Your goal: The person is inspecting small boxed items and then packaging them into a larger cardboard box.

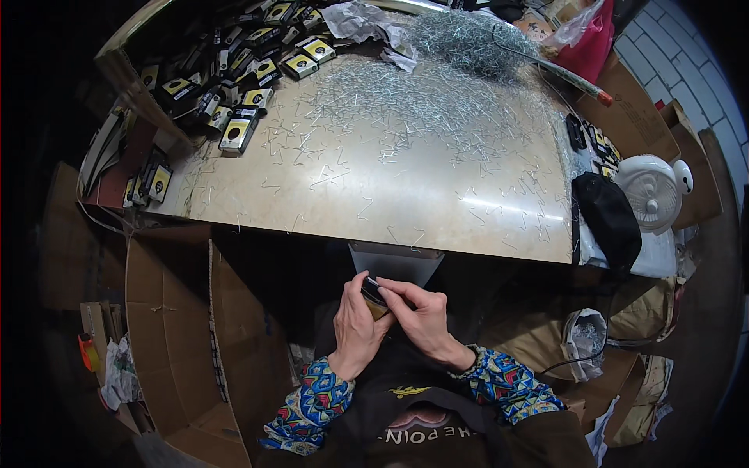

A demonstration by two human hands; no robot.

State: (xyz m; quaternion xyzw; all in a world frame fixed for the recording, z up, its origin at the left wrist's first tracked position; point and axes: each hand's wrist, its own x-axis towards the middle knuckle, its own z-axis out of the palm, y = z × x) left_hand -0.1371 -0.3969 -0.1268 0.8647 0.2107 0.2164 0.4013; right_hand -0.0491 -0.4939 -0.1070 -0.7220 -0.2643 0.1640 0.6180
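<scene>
A small black and yellow box (376, 306) is held in front of my body, below the table's near edge. My left hand (355, 331) wraps round its left side, with the thumb and fingers closed on it. The fingers of my right hand (421, 316) pinch at the box's upper end, where a dark and pale edge shows. Whether that end is a raised flap I cannot tell. My palms hide much of the box. On the table (312, 210) beyond lie many loose bent wire pieces (413, 109), some at the near edge.
A heap of similar boxes (250, 74) fills the back left, beside crumpled paper (363, 23). A dense wire pile (472, 43) sits at the back. To the right are a white fan (649, 193) and a black pouch (607, 222). A tall open carton (172, 335) stands at left.
</scene>
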